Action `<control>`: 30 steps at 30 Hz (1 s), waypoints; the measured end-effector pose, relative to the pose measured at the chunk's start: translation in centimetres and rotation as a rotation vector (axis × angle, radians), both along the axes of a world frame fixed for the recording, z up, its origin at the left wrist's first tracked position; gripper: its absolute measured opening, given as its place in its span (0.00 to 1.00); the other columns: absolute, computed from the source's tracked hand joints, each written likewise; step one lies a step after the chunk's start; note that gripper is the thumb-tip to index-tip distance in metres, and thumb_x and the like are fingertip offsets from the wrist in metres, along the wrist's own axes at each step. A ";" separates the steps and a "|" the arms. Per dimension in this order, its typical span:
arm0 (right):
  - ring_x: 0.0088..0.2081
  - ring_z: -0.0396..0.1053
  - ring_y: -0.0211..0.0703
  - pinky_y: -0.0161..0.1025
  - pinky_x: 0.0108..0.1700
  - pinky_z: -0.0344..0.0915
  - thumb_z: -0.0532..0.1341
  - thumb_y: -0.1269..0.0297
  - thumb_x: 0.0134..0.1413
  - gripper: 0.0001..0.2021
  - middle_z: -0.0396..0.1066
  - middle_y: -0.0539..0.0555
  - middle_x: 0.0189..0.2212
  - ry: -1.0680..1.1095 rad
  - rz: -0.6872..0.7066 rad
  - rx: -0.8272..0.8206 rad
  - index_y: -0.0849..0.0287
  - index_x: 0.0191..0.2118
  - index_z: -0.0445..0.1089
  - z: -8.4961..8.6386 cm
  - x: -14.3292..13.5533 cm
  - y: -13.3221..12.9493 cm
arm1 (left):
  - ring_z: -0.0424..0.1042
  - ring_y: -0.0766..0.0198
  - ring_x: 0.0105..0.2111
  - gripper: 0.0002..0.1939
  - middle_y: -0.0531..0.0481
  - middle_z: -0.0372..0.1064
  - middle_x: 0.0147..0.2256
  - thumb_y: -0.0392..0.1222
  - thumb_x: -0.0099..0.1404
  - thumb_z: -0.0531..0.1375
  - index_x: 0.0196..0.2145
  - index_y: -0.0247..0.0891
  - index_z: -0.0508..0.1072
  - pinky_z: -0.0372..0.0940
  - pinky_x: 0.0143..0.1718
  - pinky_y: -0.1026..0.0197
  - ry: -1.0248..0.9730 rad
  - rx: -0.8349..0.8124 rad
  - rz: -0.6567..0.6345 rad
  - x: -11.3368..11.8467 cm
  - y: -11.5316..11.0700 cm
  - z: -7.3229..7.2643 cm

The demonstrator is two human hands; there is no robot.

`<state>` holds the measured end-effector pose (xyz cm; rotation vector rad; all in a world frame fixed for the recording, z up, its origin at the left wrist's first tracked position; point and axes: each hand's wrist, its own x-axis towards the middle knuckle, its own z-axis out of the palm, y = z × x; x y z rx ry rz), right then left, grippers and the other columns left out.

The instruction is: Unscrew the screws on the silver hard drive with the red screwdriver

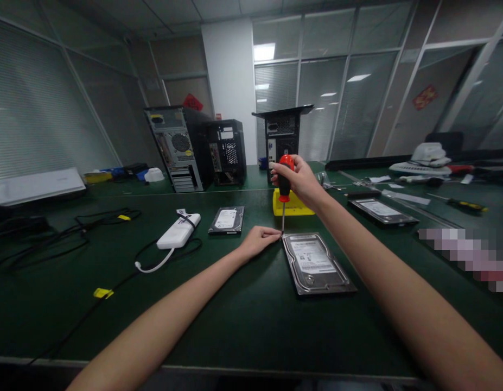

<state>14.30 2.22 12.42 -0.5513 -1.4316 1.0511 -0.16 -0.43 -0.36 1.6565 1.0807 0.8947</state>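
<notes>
My right hand is closed around the red and black handle of a screwdriver. The screwdriver stands upright, its tip at the far left corner of a silver hard drive that lies flat with its label up. Beside that same corner, my left hand has its fingers pinched together near the tip; whatever they hold is too small to make out. Behind the screwdriver sits a yellow tray.
A second hard drive and a white power strip lie to the left, with black cables beyond. Another drive and a yellow-black screwdriver lie right. Computer cases stand at the back of the green table.
</notes>
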 end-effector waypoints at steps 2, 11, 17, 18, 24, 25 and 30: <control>0.25 0.65 0.33 0.35 0.30 0.65 0.69 0.55 0.39 0.25 0.65 0.45 0.26 -0.025 -0.055 0.027 0.55 0.38 0.54 0.0 0.0 -0.1 | 0.75 0.53 0.45 0.16 0.40 0.76 0.43 0.39 0.61 0.61 0.45 0.29 0.76 0.65 0.51 0.54 0.005 0.003 -0.002 0.0 -0.1 0.1; 0.23 0.62 0.31 0.33 0.27 0.63 0.63 0.50 0.46 0.21 0.61 0.43 0.26 -0.081 -0.035 0.029 0.54 0.39 0.54 0.4 -0.1 -0.3 | 0.74 0.53 0.45 0.16 0.39 0.76 0.43 0.39 0.61 0.62 0.45 0.29 0.76 0.64 0.51 0.52 -0.002 0.013 -0.015 -0.1 0.3 -0.3; 0.23 0.64 0.33 0.36 0.28 0.65 0.67 0.50 0.41 0.29 0.63 0.43 0.27 -0.086 -0.086 0.056 0.54 0.40 0.48 0.0 -0.3 0.0 | 0.74 0.52 0.45 0.16 0.40 0.76 0.43 0.40 0.60 0.62 0.45 0.30 0.77 0.64 0.52 0.51 -0.009 0.028 -0.030 -0.2 0.7 -0.9; 0.23 0.65 0.33 0.36 0.28 0.65 0.67 0.50 0.40 0.29 0.63 0.44 0.27 -0.093 -0.103 0.065 0.54 0.39 0.48 0.0 -0.3 0.0 | 0.74 0.52 0.45 0.16 0.40 0.76 0.43 0.40 0.60 0.62 0.45 0.30 0.77 0.64 0.52 0.51 -0.007 0.031 -0.028 -0.3 0.7 -0.9; 0.23 0.66 0.34 0.37 0.29 0.66 0.69 0.53 0.39 0.30 0.63 0.44 0.27 -0.090 -0.199 0.105 0.53 0.38 0.47 -0.2 -0.2 0.1 | 0.74 0.53 0.45 0.16 0.40 0.76 0.43 0.40 0.60 0.62 0.45 0.31 0.77 0.64 0.52 0.52 0.003 0.028 -0.025 -0.3 0.5 -0.6; 0.23 0.66 0.34 0.37 0.28 0.66 0.69 0.53 0.39 0.29 0.63 0.44 0.27 -0.093 -0.201 0.113 0.53 0.39 0.47 -0.2 -0.1 0.1 | 0.74 0.53 0.45 0.17 0.40 0.76 0.43 0.40 0.60 0.61 0.45 0.30 0.77 0.64 0.52 0.52 0.008 0.026 -0.026 -0.3 0.5 -0.6; 0.23 0.63 0.33 0.35 0.26 0.66 0.60 0.52 0.52 0.16 0.61 0.45 0.27 -0.100 -0.067 0.043 0.54 0.41 0.56 0.2 -0.3 0.1 | 0.74 0.52 0.45 0.17 0.40 0.76 0.43 0.41 0.60 0.62 0.46 0.29 0.76 0.65 0.51 0.52 0.023 0.032 -0.022 -0.3 0.5 -0.6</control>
